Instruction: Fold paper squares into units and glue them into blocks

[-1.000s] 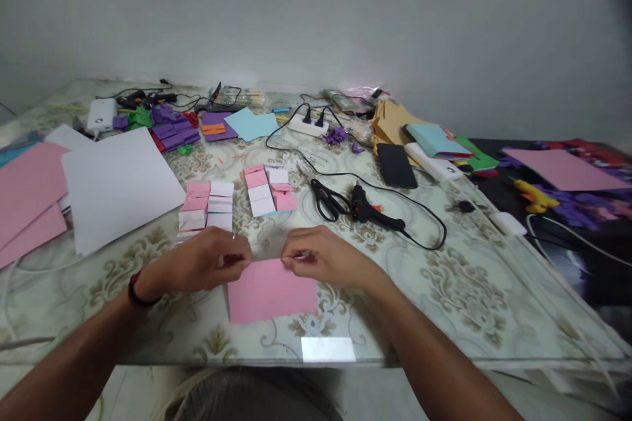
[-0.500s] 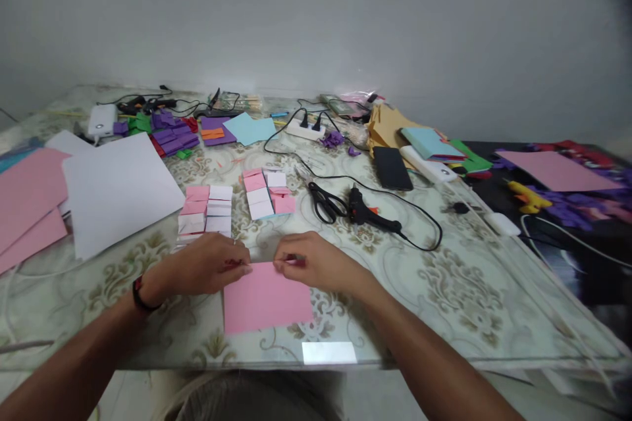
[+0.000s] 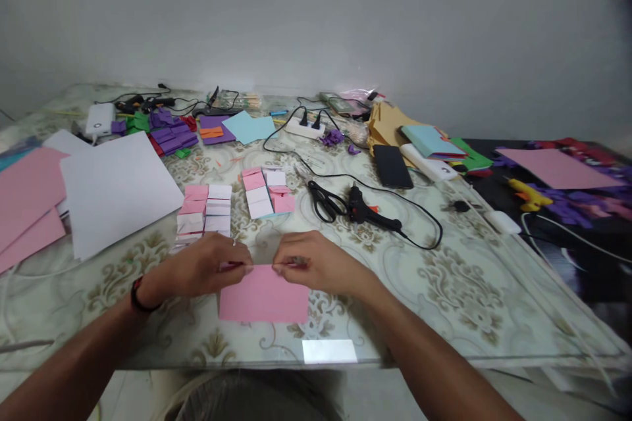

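A pink sheet of paper (image 3: 264, 296) lies near the front of the table, its far edge pinched between both hands. My left hand (image 3: 212, 264) is closed on the far edge, left of its middle. My right hand (image 3: 312, 262) grips the same edge a short way to the right, thumb and fingers pressed together. The sheet slopes down from the fingers toward me. Just beyond my left hand are folded pink and white paper pieces (image 3: 205, 210) in two columns. A second group of folded pieces (image 3: 268, 193) lies farther back.
Black scissors (image 3: 326, 202) and a black glue gun (image 3: 370, 210) with its cord lie right of centre. White sheets (image 3: 121, 191) and pink sheets (image 3: 29, 191) are at left. A black phone (image 3: 392, 166), a power strip (image 3: 305, 127) and purple folded strips (image 3: 172, 135) lie farther back.
The near edge of the pink paper has shifted slightly away from me and now looks straighter. Both hands keep their pinch on the far edge, nearly in place.
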`<control>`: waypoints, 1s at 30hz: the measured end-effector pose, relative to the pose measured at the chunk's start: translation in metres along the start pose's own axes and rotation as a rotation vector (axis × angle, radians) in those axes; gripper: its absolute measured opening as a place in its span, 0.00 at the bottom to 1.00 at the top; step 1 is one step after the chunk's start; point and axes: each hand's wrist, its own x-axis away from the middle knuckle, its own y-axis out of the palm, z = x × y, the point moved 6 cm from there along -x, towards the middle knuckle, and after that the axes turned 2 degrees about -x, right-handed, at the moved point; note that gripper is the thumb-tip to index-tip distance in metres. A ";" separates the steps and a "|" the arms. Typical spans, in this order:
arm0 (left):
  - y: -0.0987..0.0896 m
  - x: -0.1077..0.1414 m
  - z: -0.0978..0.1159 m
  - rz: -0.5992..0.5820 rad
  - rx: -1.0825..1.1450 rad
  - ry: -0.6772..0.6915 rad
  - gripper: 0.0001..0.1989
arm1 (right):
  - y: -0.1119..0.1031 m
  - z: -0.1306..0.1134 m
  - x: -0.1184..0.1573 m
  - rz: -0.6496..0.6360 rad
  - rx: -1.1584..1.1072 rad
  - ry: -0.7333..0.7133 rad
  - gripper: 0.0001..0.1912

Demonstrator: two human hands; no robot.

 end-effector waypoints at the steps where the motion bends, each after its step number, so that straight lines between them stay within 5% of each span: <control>1: -0.005 0.001 -0.001 0.012 0.023 -0.003 0.13 | -0.008 0.000 0.002 0.020 0.005 0.012 0.09; 5: -0.021 0.007 -0.007 0.059 0.076 -0.028 0.13 | -0.039 0.010 0.010 0.105 0.053 0.092 0.08; 10: -0.014 0.008 -0.013 0.037 0.029 -0.046 0.14 | -0.055 0.026 0.014 0.204 0.152 0.221 0.08; 13: -0.002 0.005 -0.013 0.005 -0.027 -0.051 0.13 | -0.042 0.021 0.008 0.208 0.174 0.184 0.07; 19: 0.014 -0.002 -0.008 -0.015 -0.047 -0.039 0.12 | 0.005 0.008 -0.003 -0.003 0.073 0.047 0.05; 30: -0.005 0.002 -0.010 0.108 0.133 -0.089 0.13 | -0.009 0.011 0.001 0.031 -0.001 0.211 0.06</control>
